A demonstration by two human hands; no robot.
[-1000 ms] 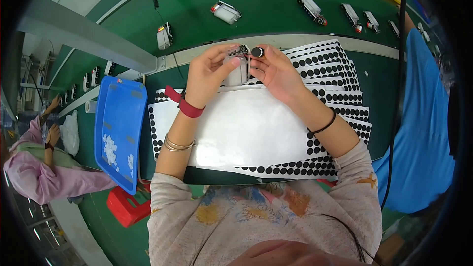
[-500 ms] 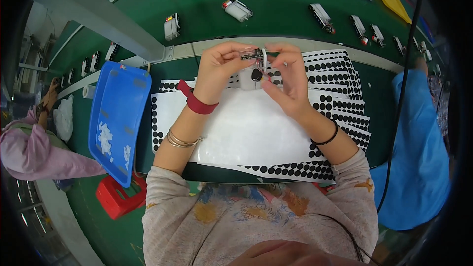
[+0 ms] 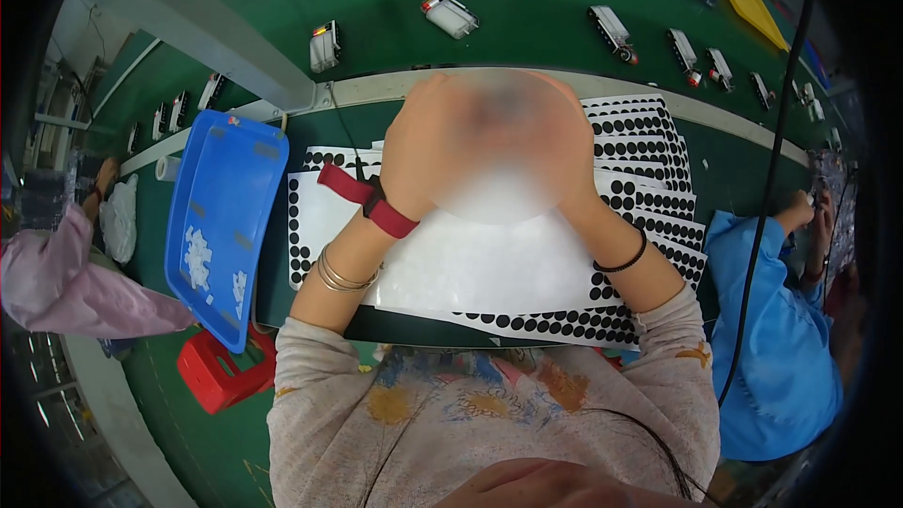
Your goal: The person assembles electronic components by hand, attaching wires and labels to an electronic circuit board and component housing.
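My left hand (image 3: 419, 146) and my right hand (image 3: 569, 141) are close together above the sticker sheets, fingers curved inward. A blurred patch covers their fingers, and only a dark smudge (image 3: 508, 99) shows between them. Half a second ago both hands gripped a small white device there, with a circuit board and a round black pad on it. Beneath lies a white sheet (image 3: 470, 268) on a fanned stack of sheets of round black stickers (image 3: 640, 148). A red wrist strap (image 3: 390, 216) with a black clip and cord is around my left wrist.
Several white devices (image 3: 451, 15) stand along the green bench (image 3: 527, 0) beyond a pale rail. A blue tray (image 3: 226, 207) with white scraps is at my left, above a red stool (image 3: 221, 372). A grey post (image 3: 207, 28) rises far left. People sit on both sides; a black cable (image 3: 767, 188) hangs right.
My hands have drawn closer together and the device is lost in blur. The left wrist has turned, bringing the strap's clip into view. On the right, the blue-sleeved person's hands have come into view.
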